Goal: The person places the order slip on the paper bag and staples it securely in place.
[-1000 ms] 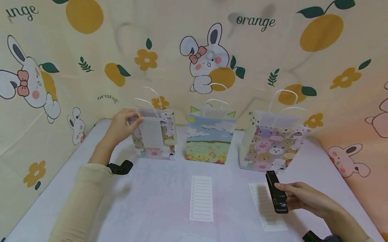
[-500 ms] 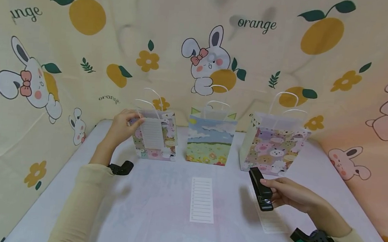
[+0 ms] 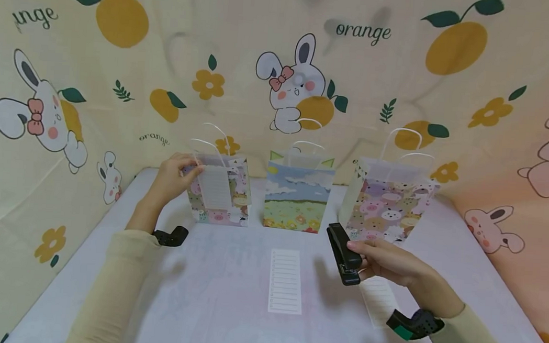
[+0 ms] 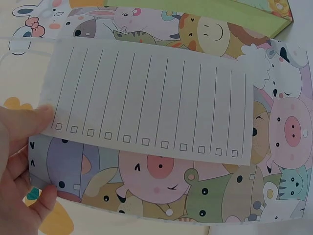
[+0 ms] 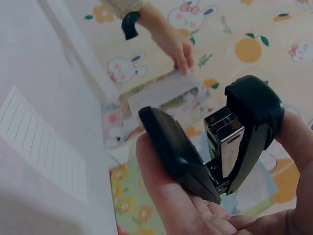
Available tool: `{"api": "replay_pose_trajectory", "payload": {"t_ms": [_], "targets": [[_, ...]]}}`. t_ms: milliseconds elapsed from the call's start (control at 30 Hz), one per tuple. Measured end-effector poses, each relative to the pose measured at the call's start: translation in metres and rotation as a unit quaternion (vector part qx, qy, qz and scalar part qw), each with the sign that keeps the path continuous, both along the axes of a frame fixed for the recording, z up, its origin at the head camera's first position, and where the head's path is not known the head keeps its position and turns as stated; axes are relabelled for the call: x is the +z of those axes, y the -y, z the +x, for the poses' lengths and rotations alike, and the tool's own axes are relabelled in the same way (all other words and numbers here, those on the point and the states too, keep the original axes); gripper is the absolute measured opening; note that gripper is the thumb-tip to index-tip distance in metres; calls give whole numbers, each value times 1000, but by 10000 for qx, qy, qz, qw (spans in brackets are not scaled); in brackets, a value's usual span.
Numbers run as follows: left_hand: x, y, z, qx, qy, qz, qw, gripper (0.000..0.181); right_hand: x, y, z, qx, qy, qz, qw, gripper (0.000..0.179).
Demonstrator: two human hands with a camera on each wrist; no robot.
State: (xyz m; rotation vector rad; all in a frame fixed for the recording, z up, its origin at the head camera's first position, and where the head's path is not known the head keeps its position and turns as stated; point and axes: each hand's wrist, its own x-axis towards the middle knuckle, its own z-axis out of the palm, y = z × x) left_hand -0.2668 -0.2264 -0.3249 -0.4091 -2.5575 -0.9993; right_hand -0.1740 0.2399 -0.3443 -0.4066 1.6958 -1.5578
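Observation:
At the left paper gift bag (image 3: 196, 208), printed with cartoon animals, my left hand (image 3: 167, 180) pinches a white checklist slip (image 4: 151, 103) flat against the bag's front near its top edge. The thumb (image 4: 24, 122) lies on the slip's end in the left wrist view. My right hand (image 3: 387, 259) grips a black stapler (image 3: 344, 254) above the table, to the right of the middle. Its jaws stand apart in the right wrist view, with the metal staple channel (image 5: 230, 147) showing between them.
A landscape-printed gift bag (image 3: 296, 199) stands in the middle and a larger animal-printed bag (image 3: 385, 207) on the right. One checklist slip (image 3: 286, 282) lies on the white table (image 3: 220, 294); another slip (image 3: 380, 301) lies partly under the right hand. A printed cloth (image 3: 245, 33) hangs behind.
My right hand has carried the stapler leftward over the table, uncovering part of the right slip. My left hand keeps its hold on slip and bag.

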Motion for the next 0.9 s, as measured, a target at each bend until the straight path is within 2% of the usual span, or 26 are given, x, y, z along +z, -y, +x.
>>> {"api": "replay_pose_trajectory", "payload": {"t_ms": [133, 233, 300, 567, 767, 900], "targets": [[-1, 0, 0, 43, 203, 4, 9998, 24, 2, 12, -4, -98, -38, -60, 9999, 27], [-1, 0, 1, 53, 237, 4, 9997, 25, 5, 19, -6, -219, 10, -127, 9997, 27], [-2, 1, 1, 55, 223, 7, 9997, 25, 7, 24, -8, -247, 25, -174, 9995, 33], [0, 2, 2, 92, 285, 35, 9995, 28, 17, 40, -18, 16, 120, -626, 9980, 26], [1, 1, 2, 89, 308, 30, 9995, 29, 24, 53, -22, 3, 57, -509, 9987, 65], [0, 0, 1, 49, 265, 41, 9996, 27, 27, 62, -25, 147, 136, -622, 9979, 79]]}}
